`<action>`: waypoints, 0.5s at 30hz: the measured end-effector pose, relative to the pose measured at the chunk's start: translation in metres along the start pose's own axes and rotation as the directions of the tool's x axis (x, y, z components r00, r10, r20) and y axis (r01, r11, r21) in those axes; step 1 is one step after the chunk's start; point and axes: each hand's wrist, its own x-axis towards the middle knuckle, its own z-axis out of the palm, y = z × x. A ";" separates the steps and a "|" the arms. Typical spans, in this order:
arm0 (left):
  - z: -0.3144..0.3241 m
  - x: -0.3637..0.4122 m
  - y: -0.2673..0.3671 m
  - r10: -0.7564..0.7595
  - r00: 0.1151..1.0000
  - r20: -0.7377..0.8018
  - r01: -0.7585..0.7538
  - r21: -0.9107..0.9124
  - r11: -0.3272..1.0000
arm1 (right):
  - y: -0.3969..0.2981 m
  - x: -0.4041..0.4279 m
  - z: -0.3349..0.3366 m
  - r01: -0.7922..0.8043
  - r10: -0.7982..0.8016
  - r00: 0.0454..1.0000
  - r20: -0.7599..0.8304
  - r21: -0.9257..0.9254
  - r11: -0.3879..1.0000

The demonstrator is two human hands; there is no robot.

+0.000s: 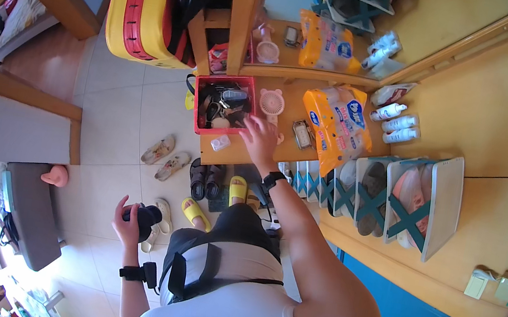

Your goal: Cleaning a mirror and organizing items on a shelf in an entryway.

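A small black object, its kind unclear, is held in my left hand [130, 221] at the lower left. Reaching over the wooden shelf, my right hand [259, 142] has its fingers spread at the corner of a red plastic basket [197, 111]; nothing is seen in its grasp. Keys and small items fill the basket. Beside it lie a pink handheld fan [272, 102], a small white case [220, 142] and a clear-topped box [302, 134]. An orange plastic package [340, 122] rests further right, near several white bottles [400, 134].
A shoe rack [442, 210] stands right of my right forearm. Black sandals [198, 179] and patterned shoes [159, 149] lie on the tiled floor. A yellow and red padded bag [138, 8] is at the upper left, beside the wooden mirror frame [242, 15]. A grey bench [31, 212] stands left.
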 end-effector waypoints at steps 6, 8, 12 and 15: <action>-0.007 -0.001 -0.010 -0.012 0.999 -0.042 0.014 0.040 0.999 | 0.027 -0.021 -0.014 -0.254 0.236 0.966 -0.105 -0.203 0.946; -0.008 -0.002 -0.015 -0.031 0.998 -0.051 0.032 0.016 0.999 | 0.036 -0.027 -0.010 -0.316 0.319 0.946 -0.053 -0.364 0.876; -0.007 0.002 -0.015 -0.013 0.999 -0.049 0.014 0.017 1.000 | 0.046 -0.024 -0.007 -0.332 0.369 0.928 0.046 -0.344 0.878; -0.009 0.001 -0.014 -0.027 0.998 -0.055 0.027 0.005 1.000 | 0.047 -0.015 -0.007 -0.360 0.407 0.875 0.262 -0.209 0.909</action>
